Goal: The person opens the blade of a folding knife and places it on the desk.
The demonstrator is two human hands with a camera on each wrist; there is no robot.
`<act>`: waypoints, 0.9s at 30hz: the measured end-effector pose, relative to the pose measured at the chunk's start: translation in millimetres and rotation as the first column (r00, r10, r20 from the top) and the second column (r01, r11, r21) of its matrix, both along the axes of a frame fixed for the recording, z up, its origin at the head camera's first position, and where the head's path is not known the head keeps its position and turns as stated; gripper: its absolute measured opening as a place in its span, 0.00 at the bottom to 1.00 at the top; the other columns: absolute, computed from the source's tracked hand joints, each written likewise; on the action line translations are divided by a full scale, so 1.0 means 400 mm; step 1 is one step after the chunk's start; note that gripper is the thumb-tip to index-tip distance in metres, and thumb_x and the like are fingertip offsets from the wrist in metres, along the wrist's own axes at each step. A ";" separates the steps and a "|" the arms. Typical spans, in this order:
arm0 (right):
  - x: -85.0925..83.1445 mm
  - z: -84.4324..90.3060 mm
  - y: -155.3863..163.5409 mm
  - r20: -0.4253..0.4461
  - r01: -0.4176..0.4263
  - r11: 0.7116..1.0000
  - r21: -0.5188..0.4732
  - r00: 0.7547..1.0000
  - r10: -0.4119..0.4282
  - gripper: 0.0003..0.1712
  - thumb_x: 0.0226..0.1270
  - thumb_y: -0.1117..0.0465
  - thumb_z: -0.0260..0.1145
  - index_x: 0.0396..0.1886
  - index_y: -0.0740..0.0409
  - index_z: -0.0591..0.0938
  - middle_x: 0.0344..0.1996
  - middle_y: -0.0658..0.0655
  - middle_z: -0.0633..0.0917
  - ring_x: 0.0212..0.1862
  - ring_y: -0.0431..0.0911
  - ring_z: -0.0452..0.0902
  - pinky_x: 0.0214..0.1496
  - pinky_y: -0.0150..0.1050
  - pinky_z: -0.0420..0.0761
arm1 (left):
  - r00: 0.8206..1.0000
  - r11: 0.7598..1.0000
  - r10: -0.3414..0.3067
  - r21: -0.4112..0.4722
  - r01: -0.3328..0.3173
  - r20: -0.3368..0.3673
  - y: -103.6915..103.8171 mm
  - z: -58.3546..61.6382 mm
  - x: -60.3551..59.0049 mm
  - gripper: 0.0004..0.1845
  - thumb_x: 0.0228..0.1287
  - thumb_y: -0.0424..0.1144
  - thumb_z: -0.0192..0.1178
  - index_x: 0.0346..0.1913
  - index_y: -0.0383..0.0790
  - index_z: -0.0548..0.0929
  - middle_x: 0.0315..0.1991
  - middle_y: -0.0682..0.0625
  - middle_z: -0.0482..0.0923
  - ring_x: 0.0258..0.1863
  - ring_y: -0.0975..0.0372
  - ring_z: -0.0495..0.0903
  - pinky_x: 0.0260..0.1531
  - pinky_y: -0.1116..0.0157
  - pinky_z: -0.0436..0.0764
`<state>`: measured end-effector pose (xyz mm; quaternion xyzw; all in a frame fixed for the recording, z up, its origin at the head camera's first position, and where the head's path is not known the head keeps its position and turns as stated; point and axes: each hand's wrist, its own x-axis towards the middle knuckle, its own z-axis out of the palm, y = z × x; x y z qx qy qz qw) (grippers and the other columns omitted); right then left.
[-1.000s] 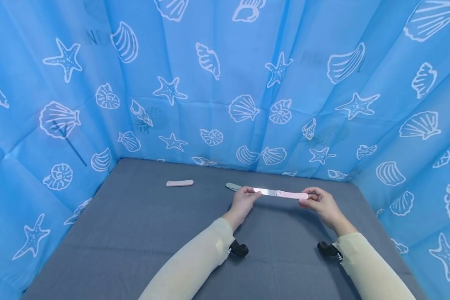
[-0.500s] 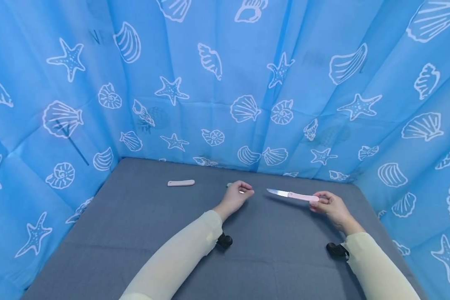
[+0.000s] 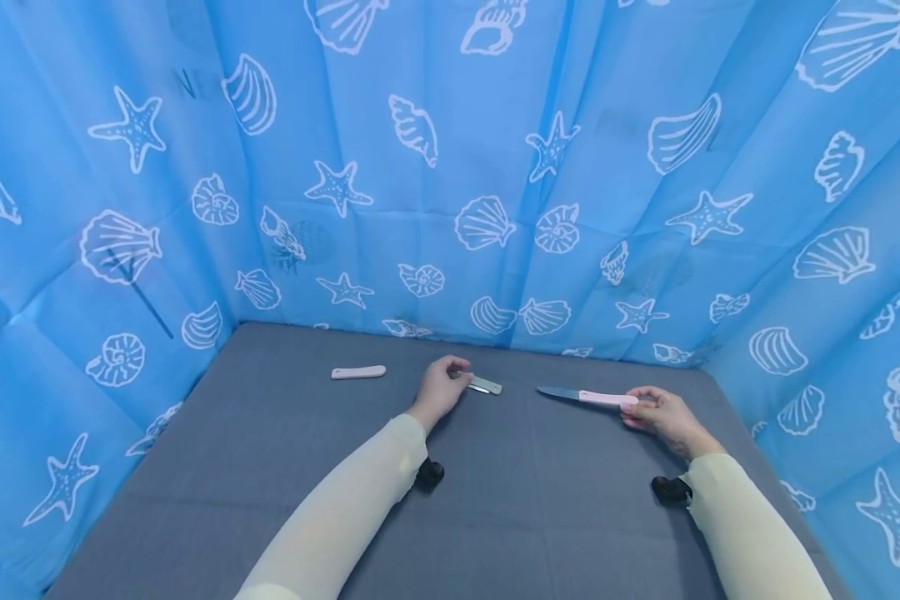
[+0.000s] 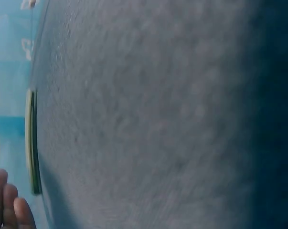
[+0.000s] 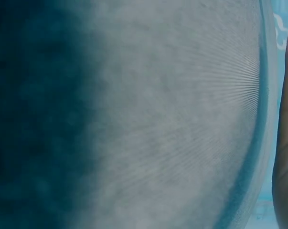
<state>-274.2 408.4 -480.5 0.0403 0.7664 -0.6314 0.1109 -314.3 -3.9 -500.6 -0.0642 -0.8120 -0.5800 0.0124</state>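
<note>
Over the grey table (image 3: 285,467), walled by blue shell-print cloth (image 3: 645,167): right hand (image 3: 663,414) pinching the pink handle of a small knife (image 3: 587,396), blade pointing left, clear of the mat. Left hand (image 3: 441,387) curled round a greenish sheath (image 3: 484,384), well apart from the blade. Likely light, stiff, sharp-edged; best held by the handle. Farther left, a pink case (image 3: 357,372) lying flat.

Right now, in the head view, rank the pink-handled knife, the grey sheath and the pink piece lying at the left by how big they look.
1. Pink-handled knife, held by the right hand: longest.
2. Pink piece, lying apart at the left.
3. Grey sheath: looks shortest, but the left hand covers one end, so second and third are unsure.
</note>
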 end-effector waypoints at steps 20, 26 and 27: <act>-0.035 -0.001 -0.015 0.009 0.006 0.867 0.499 1.000 -0.012 0.27 0.70 0.58 0.69 0.60 0.72 0.75 0.37 0.58 0.78 0.33 0.44 0.74 0.33 0.35 0.81 | 0.989 0.907 0.046 -0.421 0.018 0.142 -0.004 0.015 -0.021 0.19 0.72 0.40 0.62 0.63 0.49 0.81 0.67 0.44 0.70 0.70 0.45 0.62 0.66 0.48 0.64; -0.037 -0.006 -0.018 0.012 0.011 0.836 0.549 1.000 -0.021 0.27 0.69 0.58 0.70 0.61 0.71 0.76 0.38 0.59 0.79 0.33 0.44 0.74 0.33 0.35 0.81 | 0.990 0.912 0.055 -0.411 0.002 0.127 -0.010 0.016 -0.020 0.17 0.68 0.39 0.66 0.58 0.46 0.84 0.63 0.42 0.73 0.66 0.45 0.65 0.63 0.47 0.66; -0.037 -0.006 -0.019 0.011 0.007 0.832 0.555 1.000 -0.016 0.27 0.69 0.58 0.70 0.61 0.71 0.76 0.39 0.60 0.79 0.33 0.44 0.74 0.33 0.35 0.81 | 0.991 0.914 0.055 -0.406 0.000 0.125 -0.011 0.015 -0.020 0.16 0.68 0.39 0.67 0.56 0.46 0.84 0.62 0.43 0.74 0.65 0.45 0.66 0.63 0.48 0.67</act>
